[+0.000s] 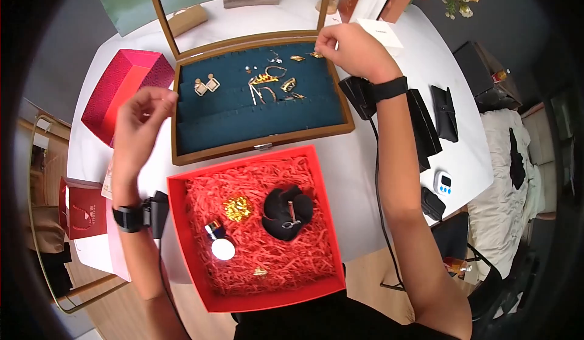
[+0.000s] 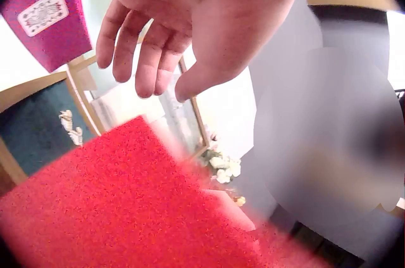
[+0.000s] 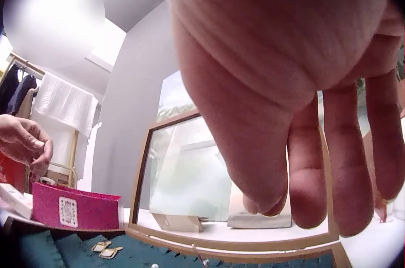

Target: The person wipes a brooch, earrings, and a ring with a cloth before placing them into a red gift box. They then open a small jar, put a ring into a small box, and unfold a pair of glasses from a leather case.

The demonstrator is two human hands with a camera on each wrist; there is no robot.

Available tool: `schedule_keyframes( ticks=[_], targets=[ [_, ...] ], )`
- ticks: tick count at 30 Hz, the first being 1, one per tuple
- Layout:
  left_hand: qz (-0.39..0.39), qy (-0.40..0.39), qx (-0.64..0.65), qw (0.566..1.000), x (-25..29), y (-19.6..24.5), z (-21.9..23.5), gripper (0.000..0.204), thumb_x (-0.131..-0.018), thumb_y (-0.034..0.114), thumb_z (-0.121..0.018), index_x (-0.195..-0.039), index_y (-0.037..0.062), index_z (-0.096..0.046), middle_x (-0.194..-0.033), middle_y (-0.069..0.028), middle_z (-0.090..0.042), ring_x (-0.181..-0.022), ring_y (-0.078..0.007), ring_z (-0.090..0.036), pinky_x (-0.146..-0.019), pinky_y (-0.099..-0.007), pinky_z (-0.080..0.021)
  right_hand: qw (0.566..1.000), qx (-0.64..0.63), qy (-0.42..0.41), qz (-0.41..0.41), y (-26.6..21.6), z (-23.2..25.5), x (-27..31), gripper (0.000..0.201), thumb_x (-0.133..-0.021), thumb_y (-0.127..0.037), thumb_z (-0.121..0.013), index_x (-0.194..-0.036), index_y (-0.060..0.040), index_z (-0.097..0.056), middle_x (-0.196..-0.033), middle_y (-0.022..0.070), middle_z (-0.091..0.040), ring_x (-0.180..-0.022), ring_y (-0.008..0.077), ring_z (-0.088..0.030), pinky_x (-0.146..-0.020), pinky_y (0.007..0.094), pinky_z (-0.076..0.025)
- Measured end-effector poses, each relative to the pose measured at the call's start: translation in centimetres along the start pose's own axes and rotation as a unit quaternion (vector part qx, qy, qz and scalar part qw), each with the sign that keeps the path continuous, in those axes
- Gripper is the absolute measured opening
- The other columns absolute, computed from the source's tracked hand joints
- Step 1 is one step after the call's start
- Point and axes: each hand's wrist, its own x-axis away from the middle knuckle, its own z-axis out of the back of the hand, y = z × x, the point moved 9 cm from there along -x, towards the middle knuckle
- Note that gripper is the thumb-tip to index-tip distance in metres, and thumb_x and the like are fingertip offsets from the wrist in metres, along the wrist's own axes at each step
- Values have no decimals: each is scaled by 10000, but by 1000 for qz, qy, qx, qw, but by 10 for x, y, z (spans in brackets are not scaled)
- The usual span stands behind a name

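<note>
A wooden-framed jewelry box [image 1: 263, 145] with a dark teal lining lies with its glass lid raised. My right hand [image 1: 359, 51] is over its back right corner, thumb and index fingertips close together at a gold piece [image 1: 315, 55]; whether they pinch it I cannot tell. Another gold piece [image 1: 297, 58] lies beside it. My left hand [image 1: 139, 130] hovers by the box's left edge, fingers loosely bent and holding nothing; in the left wrist view the same hand [image 2: 202, 27] hangs with fingers apart. Two square earrings [image 1: 207, 85] and several tangled pieces [image 1: 266, 84] rest inside.
In front stands a red box [image 1: 172, 218] of shredded paper, holding a black jewelry stand [image 1: 280, 218], a gold bow [image 1: 237, 208] and a white round item [image 1: 223, 249]. A pink box [image 1: 97, 97] is at left; black pouches [image 1: 446, 115] and a white device [image 1: 443, 182] are at right.
</note>
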Motion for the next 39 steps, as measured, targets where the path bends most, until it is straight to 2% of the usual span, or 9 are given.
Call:
schedule_keyframes(
  ticks=[8, 14, 18, 20, 23, 26, 30, 34, 39],
  targets=[
    [110, -61, 121, 985, 7, -28, -6, 306, -945, 293, -676, -1092, 24, -678, -971, -39, -697, -913, -88, -617, -833, -246, -462, 998, 45, -37, -31, 11, -61, -13, 217, -854, -187, -693, -985, -15, -707, -820, 123, -696, -766, 276, -664, -706, 367, -524],
    [49, -58, -84, 994, 7, -65, -10, 371, -914, 266, -716, -1193, 32, -645, -1072, -52, -685, -986, -116, -629, -868, -298, -497, 998, 57, -40, -2, 19, -80, -23, 208, -842, -207, -668, -959, -44, -721, -895, 160, -708, -864, 324, -683, -761, 410, -540],
    [-46, -94, -183, 977, 26, -57, -19, 447, -884, 272, -747, -1242, 33, -627, -1205, -80, -647, -958, -161, -651, -822, -329, -548, 996, 49, 31, 69, 7, -51, -18, 184, -870, -182, -694, -953, -19, -707, -858, 106, -720, -751, 203, -691, -708, 325, -529],
    [-88, -94, -188, 974, 36, -54, -22, 423, -863, 268, -759, -1184, 21, -636, -1159, -96, -655, -926, -201, -651, -774, -341, -544, 994, -104, 40, 2, 12, -22, -12, 136, -846, -102, -716, -917, 12, -698, -921, 110, -718, -774, 202, -683, -703, 319, -528],
    [-105, -93, -262, 955, 53, -8, -31, 430, -852, 262, -756, -1159, -16, -642, -1120, -147, -664, -952, -255, -645, -805, -346, -534, 977, -206, 53, -20, -78, 15, 25, 99, -876, -74, -707, -887, 17, -671, -819, 103, -698, -727, 151, -673, -656, 256, -541],
    [46, -147, -294, 943, 41, -27, -26, 544, -840, 304, -746, -1223, -56, -607, -1223, -235, -611, -1143, -350, -580, -983, -390, -468, 947, -241, -24, 211, -153, 25, 48, 112, -788, 64, -748, -819, 17, -652, -847, 106, -702, -734, 165, -690, -649, 262, -552],
    [-105, -122, -304, 939, 52, -16, -31, 510, -856, 314, -712, -1187, -61, -614, -1185, -248, -620, -1099, -371, -594, -952, -386, -486, 904, -123, -212, 351, -234, 3, 90, 232, -701, -6, -814, -902, 20, -700, -1019, 152, -686, -856, 239, -681, -688, 302, -531],
    [-42, -133, -259, 956, 55, -10, -33, 312, -815, 215, -695, -989, -40, -653, -1003, -233, -651, -957, -375, -631, -827, -389, -503, 869, -76, -213, 440, -266, -17, 136, 268, -661, -39, -795, -912, -19, -703, -975, 116, -648, -770, 258, -655, -589, 293, -516],
    [-158, -137, -275, 938, 47, -23, -35, 143, -742, 98, -672, -802, -31, -674, -814, -228, -651, -822, -371, -642, -718, -393, -504, 825, -5, -228, 517, -289, -38, 182, 224, -697, -128, -675, -896, -24, -661, -826, 45, -561, -639, 170, -576, -473, 259, -447]
  ],
)
